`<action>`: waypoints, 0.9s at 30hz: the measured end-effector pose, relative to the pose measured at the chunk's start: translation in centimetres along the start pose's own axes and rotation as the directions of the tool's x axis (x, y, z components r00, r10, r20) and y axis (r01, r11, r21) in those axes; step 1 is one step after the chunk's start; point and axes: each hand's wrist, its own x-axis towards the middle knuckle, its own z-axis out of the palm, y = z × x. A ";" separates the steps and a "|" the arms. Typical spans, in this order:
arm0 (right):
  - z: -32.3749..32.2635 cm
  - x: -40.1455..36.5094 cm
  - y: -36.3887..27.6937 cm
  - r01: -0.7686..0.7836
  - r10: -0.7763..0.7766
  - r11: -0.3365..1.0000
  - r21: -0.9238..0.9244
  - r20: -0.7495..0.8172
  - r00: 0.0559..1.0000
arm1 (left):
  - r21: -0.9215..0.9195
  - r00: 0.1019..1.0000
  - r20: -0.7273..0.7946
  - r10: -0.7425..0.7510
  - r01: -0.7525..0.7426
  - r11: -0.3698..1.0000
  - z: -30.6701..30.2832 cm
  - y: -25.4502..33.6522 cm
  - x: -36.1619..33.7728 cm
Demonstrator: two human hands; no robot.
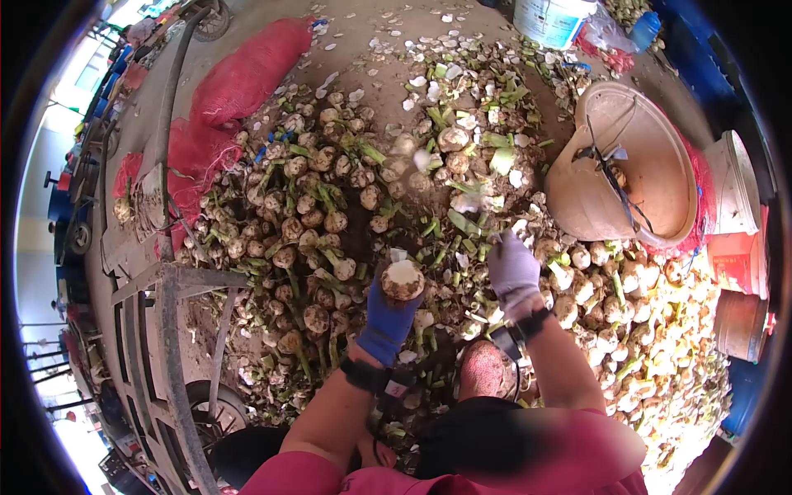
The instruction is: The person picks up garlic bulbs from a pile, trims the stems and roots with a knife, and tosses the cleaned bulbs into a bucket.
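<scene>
My left hand (387, 326), in a blue glove, grips a round, knobbly root vegetable (403, 282) with brown skin and a pale, peeled patch on top. To its right, my right hand (513, 268) wears a pale lavender glove and is apart from the vegetable. Its fingers are curled, and whatever they hold is hidden. Cut green stalks and white peelings (450, 235) litter the ground between and beyond both hands. A heap of unpeeled root vegetables (309, 223) with stalks lies to the left. Paler, trimmed ones (615, 289) are piled at the right.
A large beige tub (569, 194) lies tilted at the right, with a dark cord across its mouth. Red mesh sacks (247, 78) lie at the back left. A metal cart frame (169, 355) stands close on my left. A white bucket (549, 23) is at the back.
</scene>
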 end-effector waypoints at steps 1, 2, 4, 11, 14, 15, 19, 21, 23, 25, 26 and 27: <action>-0.5 -0.9 -0.3 -0.107 0.107 0.994 0.002 -0.063 0.992 | -0.311 0.994 0.017 -0.108 0.108 0.944 0.3 -0.2 0.2; 0.5 -1.8 -0.3 -0.065 0.060 0.997 0.038 0.121 0.991 | -0.582 0.973 0.080 -0.217 0.222 0.782 0.5 -0.3 -0.1; 3.0 -3.3 -1.8 -0.209 0.119 0.973 0.098 0.563 0.818 | -0.145 0.996 -0.035 -0.082 0.077 0.986 2.4 1.4 -0.2; 1.3 -4.5 -4.5 0.127 -0.167 0.734 0.667 -0.004 0.986 | 0.390 0.963 0.030 0.269 -0.259 0.884 0.7 4.8 -0.3; -0.4 -6.2 -5.1 0.558 -0.493 0.749 0.358 -0.262 0.830 | -0.069 0.977 -0.170 0.128 -0.141 0.988 1.5 6.4 -0.2; 0.3 -6.2 -5.0 0.528 -0.498 0.818 0.230 -0.175 0.849 | -0.316 0.977 -0.213 0.011 -0.080 0.946 1.9 6.8 -0.2; 5.8 -5.5 3.0 0.067 -0.162 0.921 0.384 0.220 0.962 | -0.160 0.997 -0.063 -0.046 0.035 0.987 3.1 6.2 -0.1; 8.6 -6.4 5.0 0.006 -0.116 0.842 0.539 0.171 0.978 | 0.233 0.905 0.319 0.283 -0.364 0.902 4.6 6.1 -1.3; 8.2 -6.6 4.7 -0.101 -0.021 0.825 0.556 0.209 0.978 | 0.402 0.802 0.562 0.201 -0.478 0.781 4.6 6.3 -0.5; 6.8 -5.8 4.2 -0.188 0.068 0.800 0.570 0.225 0.972 | 0.642 0.789 0.613 0.047 -0.532 0.553 2.1 7.4 3.5; 6.3 -5.5 4.1 -0.230 0.111 0.786 0.574 0.236 0.965 | 0.765 0.823 0.568 -0.001 -0.528 0.368 -0.3 8.1 6.0; 6.2 -5.4 4.2 -0.276 0.157 0.768 0.578 0.248 0.956 | 0.897 0.883 0.390 -0.260 -0.428 -0.108 -3.4 6.7 8.1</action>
